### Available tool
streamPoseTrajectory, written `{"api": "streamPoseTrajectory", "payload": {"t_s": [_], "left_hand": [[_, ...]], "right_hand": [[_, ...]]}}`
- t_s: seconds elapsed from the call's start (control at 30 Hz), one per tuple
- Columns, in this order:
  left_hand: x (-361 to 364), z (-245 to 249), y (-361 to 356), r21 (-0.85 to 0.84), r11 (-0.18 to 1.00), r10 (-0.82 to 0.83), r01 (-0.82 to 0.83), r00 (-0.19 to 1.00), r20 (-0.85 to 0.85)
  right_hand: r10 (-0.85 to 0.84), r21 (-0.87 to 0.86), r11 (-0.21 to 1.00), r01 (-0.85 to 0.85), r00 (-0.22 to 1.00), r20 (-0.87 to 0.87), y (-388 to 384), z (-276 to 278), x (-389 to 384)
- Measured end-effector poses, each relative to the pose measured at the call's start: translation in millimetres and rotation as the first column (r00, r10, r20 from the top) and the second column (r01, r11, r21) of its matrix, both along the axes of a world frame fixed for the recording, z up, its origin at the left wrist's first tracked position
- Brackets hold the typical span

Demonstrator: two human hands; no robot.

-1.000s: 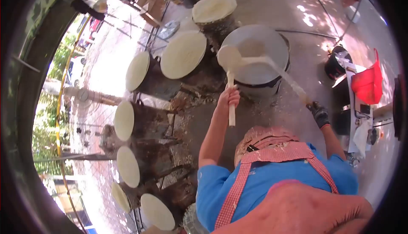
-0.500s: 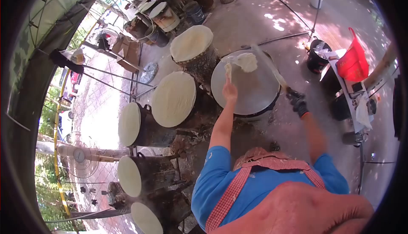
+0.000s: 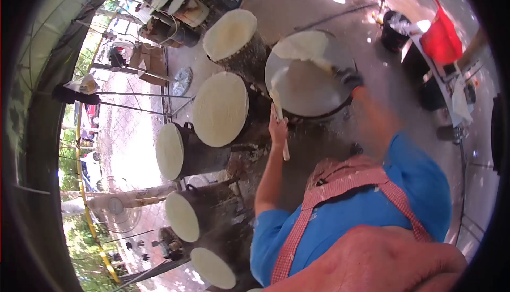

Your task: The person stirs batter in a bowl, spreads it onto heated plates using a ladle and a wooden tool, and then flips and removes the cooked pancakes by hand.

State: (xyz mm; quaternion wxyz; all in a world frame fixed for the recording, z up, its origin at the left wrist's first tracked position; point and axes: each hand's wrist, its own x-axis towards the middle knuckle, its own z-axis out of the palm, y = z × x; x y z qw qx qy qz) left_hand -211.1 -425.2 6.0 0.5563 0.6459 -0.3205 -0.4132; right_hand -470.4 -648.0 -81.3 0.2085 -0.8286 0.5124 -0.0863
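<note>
A round griddle [image 3: 311, 98] stands in front of me, with pale batter [image 3: 298, 45] spread across its far part. My right hand [image 3: 349, 78], in a dark glove, is closed on the handle of a long spatula at the griddle's right edge. The spatula's blade [image 3: 323, 63] lies in the batter, partly blurred. My bare left hand [image 3: 278, 128] grips a flat wooden stick [image 3: 275, 98] at the griddle's near left edge. Pale batter coats the stick's far end, while its other end sticks out below my hand.
Drum stoves with round, pale tops stand to the left, among them a large one [image 3: 220, 110] and one farther back [image 3: 231, 34]. On the right are a narrow table [image 3: 427, 61], a red bag [image 3: 442, 34] and a black bucket [image 3: 396, 29]. A fan [image 3: 116, 205] stands at left.
My right hand has moved the spatula inward onto the griddle, and the batter now covers a wider area. My left hand has drawn back toward me with the stick.
</note>
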Motion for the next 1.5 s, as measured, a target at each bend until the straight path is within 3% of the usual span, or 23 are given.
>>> {"api": "streamPoseTrajectory", "payload": {"t_s": [0.07,0.17,0.23,0.27,0.33,0.4,0.5,0.57,0.6,0.63,0.67,0.73,0.77,0.8,0.87,0.9,1.03,1.13,1.2,1.33,1.4,1.43,1.5], "left_hand": [[-9,-5,49,0.11,0.992,0.041,-0.055,0.991,0.124],[-11,-15,87,0.156,0.987,0.014,-0.028,0.996,0.085],[-8,-35,95,0.075,0.996,0.026,-0.037,0.989,0.144],[-9,-32,97,0.092,0.995,0.018,-0.031,0.99,0.142],[-5,-28,103,0.132,0.991,-0.032,0.01,0.986,0.165],[5,-42,116,0.198,0.98,-0.083,0.017,0.94,0.331],[-2,-41,99,0.083,0.997,-0.054,0.008,0.815,0.576],[-12,-26,97,-0.036,0.999,0.01,0.017,0.754,0.657],[-18,-13,96,0.132,0.99,-0.028,-0.045,0.864,0.502],[-22,-5,95,0.311,0.948,-0.035,-0.074,0.943,0.331],[-27,-2,89,0.304,0.949,-0.025,-0.082,0.943,0.333],[-27,5,92,0.392,0.917,-0.025,-0.069,0.973,0.228],[-28,-3,90,0.259,0.962,-0.017,-0.086,0.928,0.371],[-28,-12,88,0.126,0.988,0.015,-0.093,0.857,0.515],[-23,-30,92,0.232,0.965,0.006,-0.12,0.898,0.44],[-28,-23,91,0.187,0.978,0.005,-0.096,0.901,0.435],[-40,-13,81,0.224,0.963,0.032,-0.147,0.894,0.447],[-47,9,71,0.346,0.916,0.085,-0.202,0.942,0.326],[-43,-16,79,0.115,0.982,0.057,-0.147,0.825,0.562],[-48,-17,79,0.131,0.966,0.131,-0.221,0.864,0.487],[-59,9,77,0.33,0.91,0.226,-0.249,0.968,0.108],[-59,-3,84,0.323,0.907,0.246,-0.269,0.963,0.109],[-57,-20,105,0.259,0.918,0.256,-0.299,0.948,0.187]], "right_hand": [[0.1,0.08,0.993,-0.092,0.989,-0.112,0,31,-34],[0.011,0.066,0.998,-0.014,0.999,0.051,26,5,-11],[-0.099,-0.294,0.95,0.109,0.994,0.051,38,-28,32],[-0.193,-0.071,0.976,0.206,0.968,0.163,31,-34,48],[-0.027,0.024,0.999,0.027,1.0,0.0,39,-12,22],[0.23,-0.058,0.966,-0.252,0.94,-0.251,38,-4,-22],[0.088,0.027,0.996,-0.087,0.995,-0.038,32,10,-16],[0.134,-0.25,0.961,-0.114,0.989,0.065,27,-69,17],[0.31,-0.706,0.635,-0.313,0.941,-0.138,6,-176,31],[0.213,-0.264,0.949,-0.171,0.968,0.137,20,-103,22],[0.131,-0.021,0.991,-0.13,0.963,0.234,22,-48,11],[-0.233,0.56,0.826,-0.061,0.868,0.438,28,46,-14],[-0.493,0.778,0.627,-0.037,0.755,0.432,21,81,-26],[-0.479,0.769,0.637,-0.054,0.754,0.45,-7,54,-21],[-0.753,0.881,0.451,-0.14,0.471,0.46,-47,-39,-24],[-0.753,0.885,0.442,-0.147,0.475,0.455,-47,-46,-27],[-0.264,0.593,0.763,-0.257,0.714,0.649,-42,-46,-51],[0.049,0.391,0.83,-0.397,0.751,0.658,-60,-4,-44],[-0.704,0.877,0.456,-0.152,0.541,0.46,-78,54,-32],[-0.402,0.823,0.54,-0.176,0.805,0.436,-62,24,-11],[-0.082,0.631,0.702,-0.329,0.844,0.53,-48,26,-27],[-0.061,0.625,0.7,-0.345,0.844,0.533,-65,23,-27],[-0.352,0.786,0.515,-0.342,0.752,0.558,-116,11,-18]]}}
